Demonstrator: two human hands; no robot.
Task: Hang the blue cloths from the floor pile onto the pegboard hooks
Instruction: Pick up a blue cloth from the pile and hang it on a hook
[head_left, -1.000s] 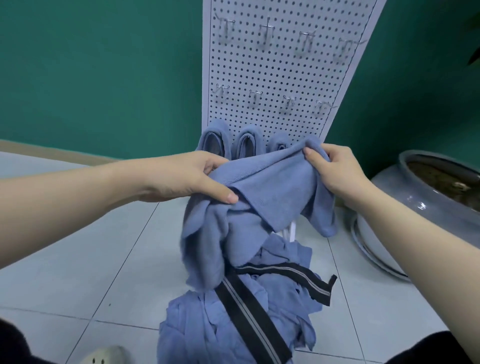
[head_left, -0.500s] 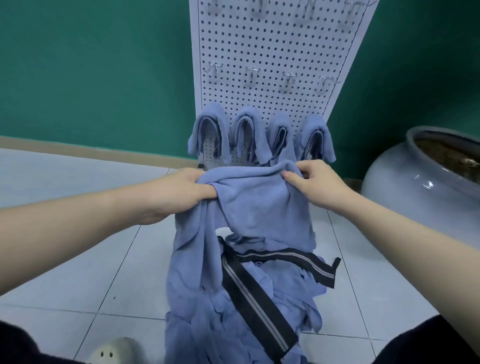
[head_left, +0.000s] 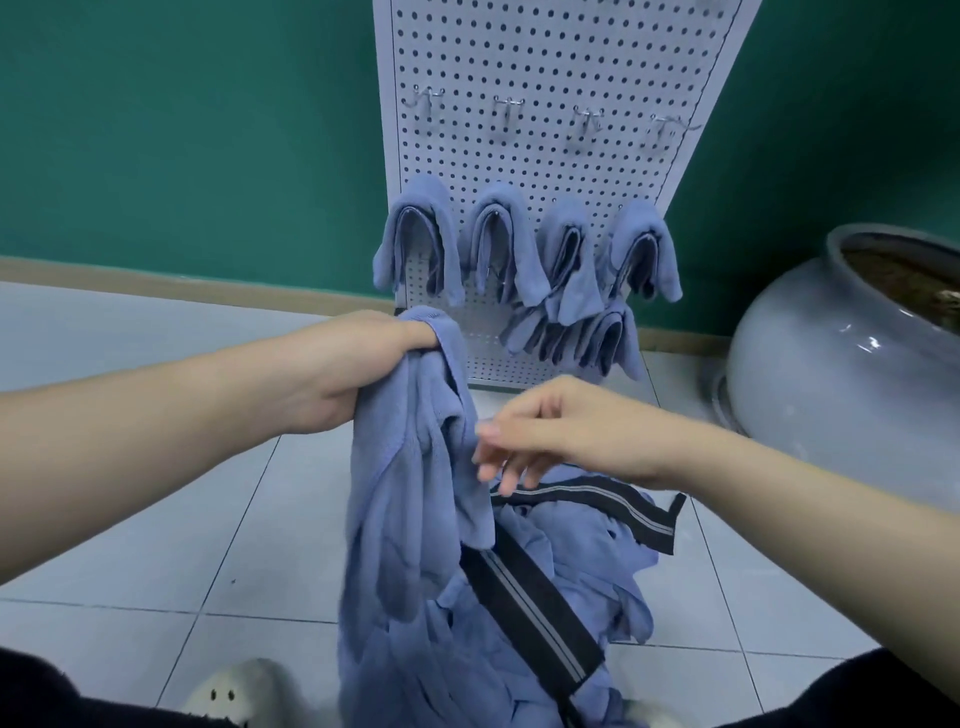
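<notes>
No brand, label or writing can be read anywhere. The left hand (head_left: 358, 374) grips one blue cloth (head_left: 415, 483) by its top, fingers curled round the bunched edge, so it hangs down to the floor pile (head_left: 545, 613). The right hand (head_left: 566, 431) hovers just beside it, fingers loosely spread and holding nothing. On the white pegboard (head_left: 550, 67), four bare hooks (head_left: 506, 106) form one row; below them hang four cloths (head_left: 418, 234), with more bunched lower down, uncountable. A black striped strap (head_left: 530, 608) crosses the pile.
</notes>
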